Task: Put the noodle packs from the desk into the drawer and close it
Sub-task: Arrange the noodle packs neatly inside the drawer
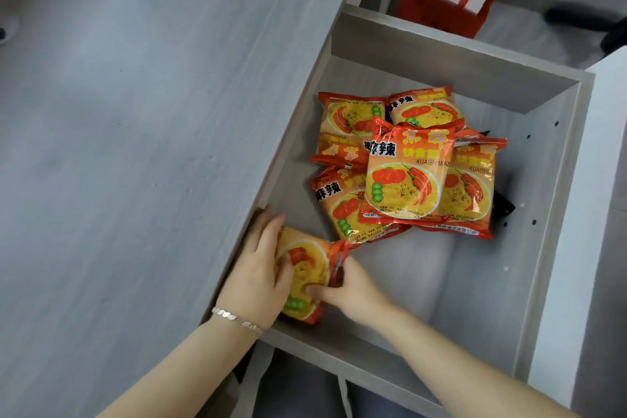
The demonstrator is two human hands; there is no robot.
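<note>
Status: task looks near the end. Drawer (549,159) is pulled fully open, with a pile (407,166) of about five packs heaped toward 12–1 o'clock on its floor, overlapping each other. One more pack (305,276) is in the near-left corner at 7 o'clock, just inside the front wall, held by both hands.

Left hand (258,268): fingers curled over the pack's left edge, palm against it, thumb on its face. Right hand (346,285): pinching the right crimped edge, fingers closed on it. Both have hold; can't tell if the pack is already resting on the drawer floor or just above it.

Desk (135,112): the visible part shows no packs. Its far left and near edge run out of view, so I can't confirm it's all cleared. Judgement: this is likely the last pack; left to do are release and close.

Clearances:
- Left hand sits right at the desk edge / drawer's left wall, touching or nearly so. Tight there.
- Bare drawer floor from 3 to 6 o'clock, plenty of room to slide the pack rightward.
- Pile top looks below the drawer rim, but the angle makes that uncertain; a pack riding high could catch under the desk on closing.
- Something dark (502,207) is tucked under the pile at 3 o'clock, unclear what.
- Red bag (448,0) stands on the floor beyond the drawer at 12 o'clock, clear of it.
</note>
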